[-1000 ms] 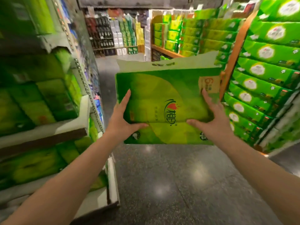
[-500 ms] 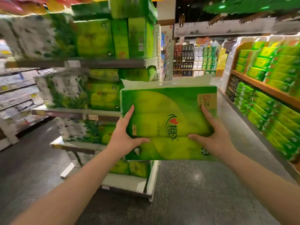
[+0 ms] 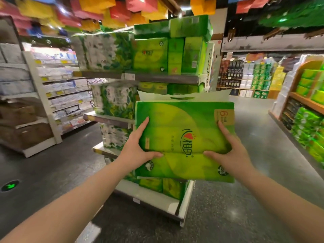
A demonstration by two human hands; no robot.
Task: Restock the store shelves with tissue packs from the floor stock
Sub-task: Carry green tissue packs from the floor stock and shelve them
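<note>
Two hands, left hand and right hand, grip glossy rectangular tissue pack.

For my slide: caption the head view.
Both hands, left and right, hold a green tissue pack before stocked shelves.

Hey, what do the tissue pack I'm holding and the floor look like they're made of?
Tissue pack: thin glossy plastic film, judging by its sheen and the crinkled handle flap on top; it dents softly under both hands. Floor: dark speckled stone or terrazzo, polished, since it mirrors the ceiling lights.
</note>
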